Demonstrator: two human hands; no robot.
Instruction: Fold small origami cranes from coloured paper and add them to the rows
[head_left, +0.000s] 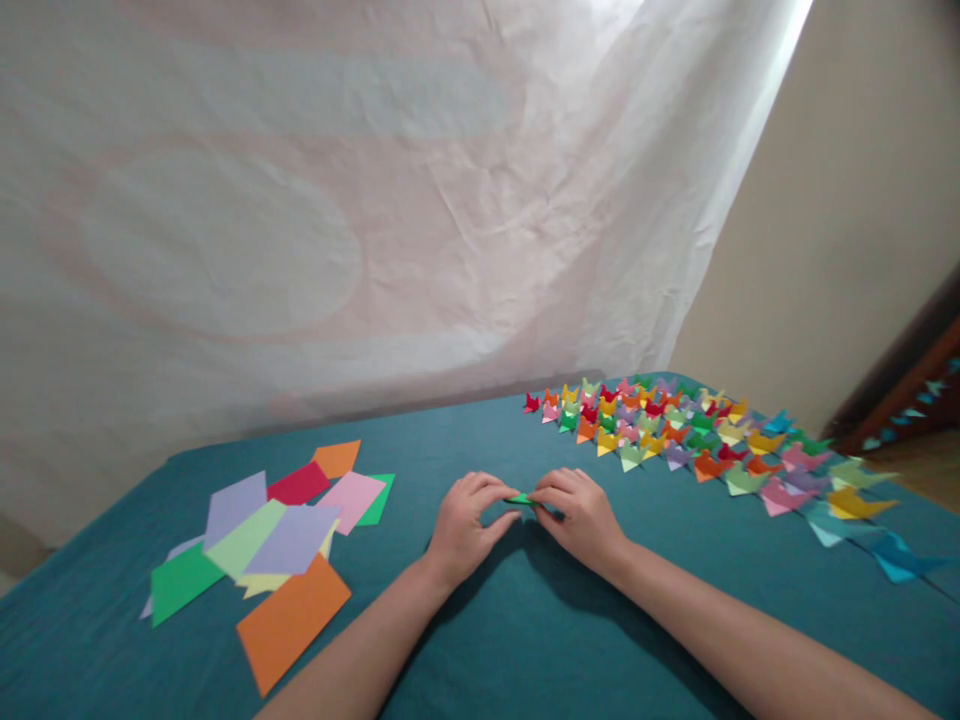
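Between my two hands is a small folded piece of green paper (519,499), held just above the teal cloth. My left hand (470,522) pinches its left end between thumb and fingers. At the other end, my right hand (576,512) grips the paper with thumb and fingertips. Most of the piece is covered by the fingers, so its exact shape cannot be made out.
Loose coloured paper sheets (292,610) overlap on the left of the teal tablecloth (480,660). Rows of small folded paper birds (709,465) stand on the right. A pale fabric sheet (420,220) hangs behind the table, beside a wall (847,200).
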